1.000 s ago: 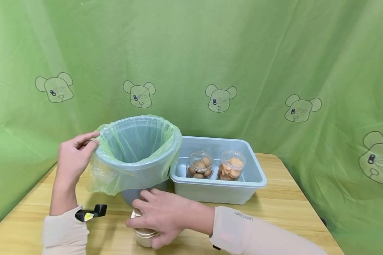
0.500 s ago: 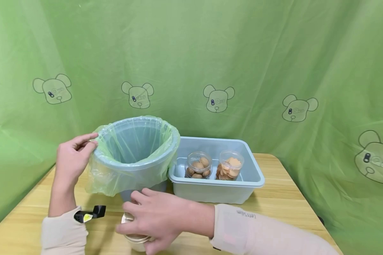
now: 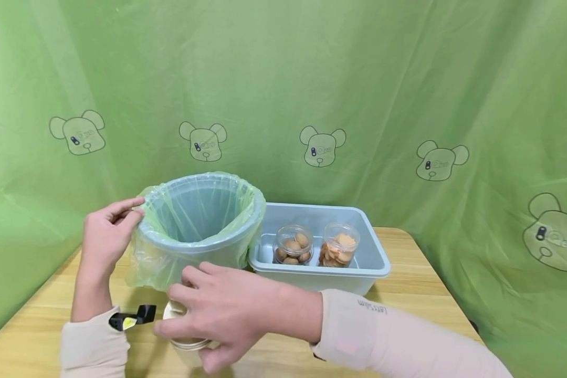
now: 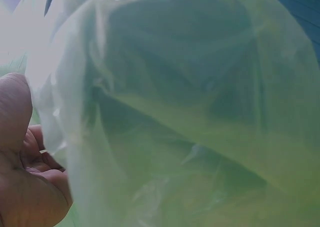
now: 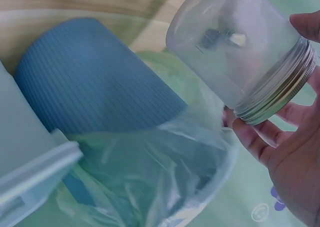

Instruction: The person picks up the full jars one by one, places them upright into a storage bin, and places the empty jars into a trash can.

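Observation:
A blue trash bin (image 5: 95, 77) stands on the table with a thin green trash bag (image 3: 156, 262) lining it and folded out over its rim. At the rim's left side, my left hand (image 3: 105, 231) pinches the bag between thumb and fingers. In the left wrist view the bag (image 4: 175, 117) fills most of the picture beside the thumb. My right hand (image 3: 231, 304) grips a clear jar (image 5: 230, 42) from above by its metal screw lid (image 5: 282, 92), in front of the bin. Nothing shows inside the jar, and its body is mostly hidden by the hand in the head view.
Right of the bin sits a light blue tub (image 3: 321, 272), its left end close to the bin. Inside are a jar of walnuts (image 3: 294, 247) and a jar of thin orange-brown crisps (image 3: 338, 247). A green curtain (image 3: 283, 79) hangs behind the wooden table (image 3: 420, 294).
My right hand has carried the jar leftward and slightly up in the head view. The left hand keeps its place at the rim, and the view has shifted slightly.

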The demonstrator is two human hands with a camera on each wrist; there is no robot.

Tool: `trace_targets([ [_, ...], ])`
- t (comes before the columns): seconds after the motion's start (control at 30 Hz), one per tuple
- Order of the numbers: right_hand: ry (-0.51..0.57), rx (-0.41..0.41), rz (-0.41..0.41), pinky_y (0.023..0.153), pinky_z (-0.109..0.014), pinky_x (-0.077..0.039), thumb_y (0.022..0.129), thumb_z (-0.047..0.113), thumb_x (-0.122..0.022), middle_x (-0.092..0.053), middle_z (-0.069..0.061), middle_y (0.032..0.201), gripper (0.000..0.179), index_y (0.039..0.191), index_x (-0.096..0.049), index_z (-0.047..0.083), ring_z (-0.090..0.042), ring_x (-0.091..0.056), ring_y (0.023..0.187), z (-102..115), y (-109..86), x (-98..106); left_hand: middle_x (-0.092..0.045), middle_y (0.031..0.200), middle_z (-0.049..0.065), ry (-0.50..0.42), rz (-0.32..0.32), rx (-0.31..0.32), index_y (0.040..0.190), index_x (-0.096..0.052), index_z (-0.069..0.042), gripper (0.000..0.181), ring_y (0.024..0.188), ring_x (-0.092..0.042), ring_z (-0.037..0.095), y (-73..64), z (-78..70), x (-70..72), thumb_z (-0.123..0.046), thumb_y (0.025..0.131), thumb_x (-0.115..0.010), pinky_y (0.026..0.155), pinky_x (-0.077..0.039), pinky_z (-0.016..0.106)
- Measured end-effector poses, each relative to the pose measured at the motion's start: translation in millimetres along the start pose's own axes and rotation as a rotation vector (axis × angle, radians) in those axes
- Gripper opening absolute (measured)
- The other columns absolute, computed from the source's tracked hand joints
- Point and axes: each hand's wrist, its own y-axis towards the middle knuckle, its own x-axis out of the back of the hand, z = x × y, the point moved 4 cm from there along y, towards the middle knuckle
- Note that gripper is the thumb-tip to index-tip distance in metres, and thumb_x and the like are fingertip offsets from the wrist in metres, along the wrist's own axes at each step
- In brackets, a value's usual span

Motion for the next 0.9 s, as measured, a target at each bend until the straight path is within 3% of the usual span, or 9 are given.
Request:
trace_targets([
  [0.47,0.067,-0.050,-0.019,0.079,-0.033,-0.042,0.084,0.055,-0.055,-0.053,0.001,0.116,0.064,0.145,-0.052,0.033,-0.022,-0.046,0.096,-39.1,9.6,51.6,-0.065,0.086,-0.028,0.004,0.004,-0.002,0.125,-0.072,0.000,0.033,0.076,-0.058,0.000,0.2,-1.2,0.1,-0.015,0.096,-0.068,0.063,-0.047,0.012],
  [0.73,0.101,-0.096,-0.107,0.090,-0.034,-0.042,0.087,0.049,-0.056,-0.055,0.000,0.112,0.058,0.141,-0.055,0.029,-0.021,-0.049,0.096,-73.7,9.9,76.1,-0.065,0.087,-0.024,0.008,0.011,-0.001,0.125,-0.072,0.000,0.033,0.078,-0.059,0.001,-0.2,-1.9,1.0,-0.015,0.096,-0.068,0.066,-0.048,0.012],
  [0.9,0.122,-0.164,-0.099,0.083,-0.033,-0.040,0.087,0.046,-0.057,-0.055,-0.002,0.116,0.060,0.144,-0.053,0.027,-0.022,-0.047,0.095,-96.2,9.0,84.6,-0.065,0.085,-0.025,-0.003,0.003,-0.015,0.125,-0.070,0.003,0.035,0.076,-0.059,0.000,-0.4,-2.6,1.2,-0.017,0.096,-0.070,0.066,-0.048,0.012],
])
